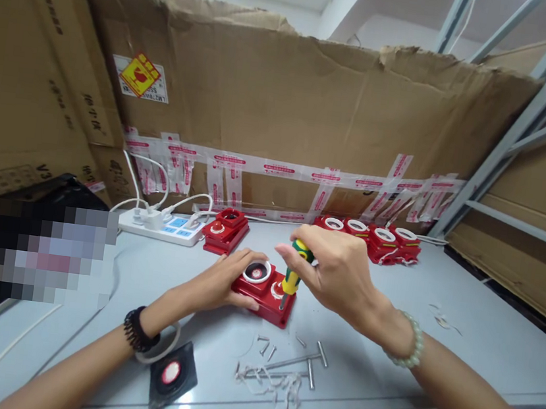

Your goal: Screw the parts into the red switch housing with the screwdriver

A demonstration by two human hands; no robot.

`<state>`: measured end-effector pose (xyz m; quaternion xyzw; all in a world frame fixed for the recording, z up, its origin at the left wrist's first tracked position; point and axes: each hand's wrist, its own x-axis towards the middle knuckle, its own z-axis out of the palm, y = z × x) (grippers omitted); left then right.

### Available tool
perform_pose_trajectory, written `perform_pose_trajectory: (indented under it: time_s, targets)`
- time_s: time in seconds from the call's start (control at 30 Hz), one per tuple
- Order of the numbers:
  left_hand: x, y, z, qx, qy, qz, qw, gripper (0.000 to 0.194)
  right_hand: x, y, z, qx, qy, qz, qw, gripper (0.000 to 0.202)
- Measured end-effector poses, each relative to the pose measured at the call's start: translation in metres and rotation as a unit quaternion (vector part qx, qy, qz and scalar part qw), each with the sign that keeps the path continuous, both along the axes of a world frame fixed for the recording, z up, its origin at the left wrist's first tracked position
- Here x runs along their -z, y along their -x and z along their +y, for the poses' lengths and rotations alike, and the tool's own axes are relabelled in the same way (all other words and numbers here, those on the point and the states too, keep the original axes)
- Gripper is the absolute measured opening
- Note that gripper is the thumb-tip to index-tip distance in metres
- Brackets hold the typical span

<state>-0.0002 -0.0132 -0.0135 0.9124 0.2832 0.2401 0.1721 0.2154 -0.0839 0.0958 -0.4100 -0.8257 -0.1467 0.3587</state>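
A red box-shaped device (262, 296) with a white ring around a dark round part lies at the middle of the table. My left hand (223, 283) grips its left end, thumb along the front side and fingers over the top. In my right hand (328, 264) is a screwdriver (292, 280) with a green and yellow handle, held nearly upright. Its tip meets the device's top near the right front corner, beside a small red dome in a white ring. Whether a screw sits under the tip is hard to see. Several loose screws (264, 347) lie in front of the device.
Two T-shaped metal rods (284, 360) lie among tangled white strings (290, 392). A black square speaker-like part (172, 375) is near the front edge. Behind stand another red device (226, 230), a power strip (163, 225), several red units (382, 244) and a cardboard wall (266, 97).
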Motion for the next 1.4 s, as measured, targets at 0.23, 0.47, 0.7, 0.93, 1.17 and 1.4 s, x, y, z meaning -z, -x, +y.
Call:
perform_pose_trajectory:
  time_s: [0.23, 0.47, 0.7, 0.93, 1.17, 1.4]
  targets:
    - [0.000, 0.000, -0.001, 0.000, 0.003, 0.001, 1.000, 0.072, -0.008, -0.003, -0.008, -0.142, 0.115, -0.010, 0.983, 0.035]
    - [0.000, 0.000, 0.000, -0.004, 0.006, 0.008, 1.000, 0.078, -0.006, 0.005, -0.003, 0.044, 0.034, -0.055, 0.997, 0.041]
    - [-0.003, 0.000, -0.002, -0.007, 0.011, 0.016, 1.000, 0.072, -0.014, -0.002, -0.007, -0.060, 0.090, -0.027, 0.994, 0.030]
    - [-0.007, -0.002, -0.004, -0.014, 0.020, 0.023, 0.999, 0.073, -0.003, -0.001, 0.004, 0.073, 0.008, -0.059, 0.996, 0.047]
    - [0.001, 0.001, 0.001, -0.002, -0.004, 0.004, 1.000, 0.072, -0.011, -0.009, -0.009, -0.194, 0.158, 0.003, 0.968, 0.031]
    - [0.001, 0.000, 0.001, -0.001, -0.010, 0.004, 1.000, 0.076, -0.003, 0.000, -0.005, 0.014, 0.005, -0.039, 0.999, 0.043]
